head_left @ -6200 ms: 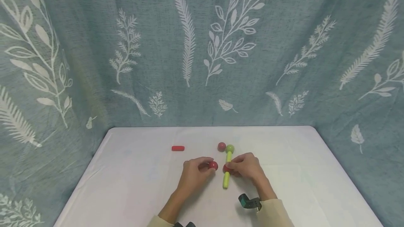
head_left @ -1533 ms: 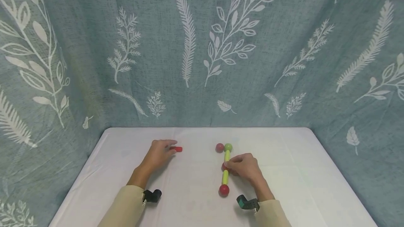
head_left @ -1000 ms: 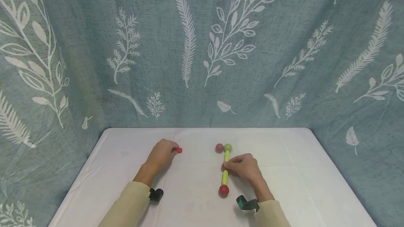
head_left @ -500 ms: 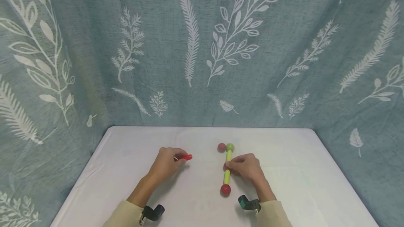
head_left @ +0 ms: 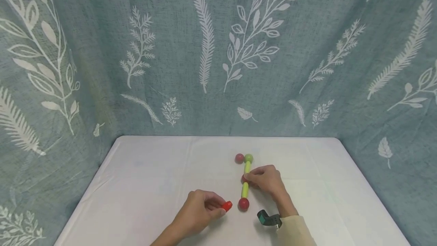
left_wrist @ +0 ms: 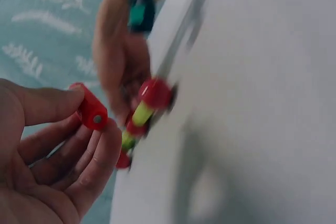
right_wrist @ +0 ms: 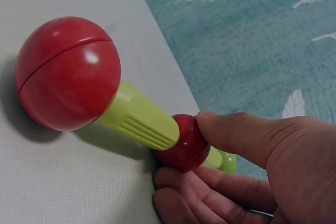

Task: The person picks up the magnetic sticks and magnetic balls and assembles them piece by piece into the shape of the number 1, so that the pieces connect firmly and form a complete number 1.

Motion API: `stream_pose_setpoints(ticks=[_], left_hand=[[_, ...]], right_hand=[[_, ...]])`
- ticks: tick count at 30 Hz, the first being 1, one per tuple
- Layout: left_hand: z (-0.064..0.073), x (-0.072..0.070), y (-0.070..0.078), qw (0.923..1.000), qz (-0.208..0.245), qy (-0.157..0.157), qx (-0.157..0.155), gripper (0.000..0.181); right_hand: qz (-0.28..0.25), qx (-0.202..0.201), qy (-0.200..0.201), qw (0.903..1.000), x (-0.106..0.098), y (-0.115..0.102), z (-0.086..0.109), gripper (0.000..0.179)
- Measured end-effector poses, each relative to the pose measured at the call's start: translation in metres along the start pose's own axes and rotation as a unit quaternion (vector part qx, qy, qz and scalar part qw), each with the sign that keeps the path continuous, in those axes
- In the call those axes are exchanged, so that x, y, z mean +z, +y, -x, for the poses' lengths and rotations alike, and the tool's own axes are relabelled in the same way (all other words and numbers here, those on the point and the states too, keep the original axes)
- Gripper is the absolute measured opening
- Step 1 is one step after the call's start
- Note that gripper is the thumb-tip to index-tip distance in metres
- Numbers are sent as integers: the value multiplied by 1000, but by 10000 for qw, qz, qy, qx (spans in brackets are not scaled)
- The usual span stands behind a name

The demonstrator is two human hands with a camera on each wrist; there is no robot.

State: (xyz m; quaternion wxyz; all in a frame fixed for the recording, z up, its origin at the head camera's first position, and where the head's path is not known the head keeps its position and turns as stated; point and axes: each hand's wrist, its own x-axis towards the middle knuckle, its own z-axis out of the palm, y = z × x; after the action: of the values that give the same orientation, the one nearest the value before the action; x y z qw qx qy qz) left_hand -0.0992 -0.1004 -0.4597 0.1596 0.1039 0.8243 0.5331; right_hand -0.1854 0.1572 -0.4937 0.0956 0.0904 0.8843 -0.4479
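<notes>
My left hand [head_left: 198, 212] pinches a short red magnetic rod [left_wrist: 90, 107] between thumb and fingers; a grey metal dot shows in its end. It holds the rod just left of a large red ball [right_wrist: 68, 74], the near end of a chain on the table. From there the chain runs through a yellow-green rod [right_wrist: 142, 119], a middle red ball [right_wrist: 184, 142] and another yellow-green rod [head_left: 247, 167] to a green ball [head_left: 248, 158] at the far end. My right hand [head_left: 268, 181] grips the middle ball, its fingers partly covering it.
Beside the green ball, on its left, sits another red ball [head_left: 239, 158]. Everything rests on a white-covered table [head_left: 153, 170]. A teal curtain with white leaf prints [head_left: 218, 117] hangs behind the table and along both sides.
The red ball from my left hand now ends the chain at the near side. My left hand has picked up the red rod and brought it forward and right. The right hand keeps its grip.
</notes>
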Motion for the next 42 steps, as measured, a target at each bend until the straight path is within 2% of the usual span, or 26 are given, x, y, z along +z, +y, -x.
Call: stream_pose_setpoints(ticks=[4,11,17,20,25,27,30,35,38,42], left_hand=[[5,22,-2,9993,239,16,-292,6],[8,57,-7,9974,-34,387,-600,7],[7,83,-4,9897,59,550,-1321,9],[5,91,-4,9867,89,647,-1485,9],[3,95,-5,9851,-23,1250,-1181,10],[2,97,-4,9822,-154,1579,-1004,10],[0,100,-2,9778,-386,1870,-865,12],[-4,105,5,9730,-751,1934,-1011,15],[-6,108,8,9724,-895,1839,-1122,15],[-7,113,8,9731,-1005,1764,-1091,16]], right_hand=[[-19,2,9,10000,0,0,0,25],[-94,-12,18,10000,0,1,0,25],[-108,-7,55,9999,0,3,0,25],[-142,-10,74,9999,0,3,1,24],[-192,-20,84,9998,-1,2,1,22],[-188,-15,96,9998,-1,2,1,22],[-194,2,119,9997,-1,2,1,22],[-253,4,111,9996,0,2,2,24],[-241,19,112,9996,0,1,3,25],[-197,48,131,9997,0,2,4,26]])
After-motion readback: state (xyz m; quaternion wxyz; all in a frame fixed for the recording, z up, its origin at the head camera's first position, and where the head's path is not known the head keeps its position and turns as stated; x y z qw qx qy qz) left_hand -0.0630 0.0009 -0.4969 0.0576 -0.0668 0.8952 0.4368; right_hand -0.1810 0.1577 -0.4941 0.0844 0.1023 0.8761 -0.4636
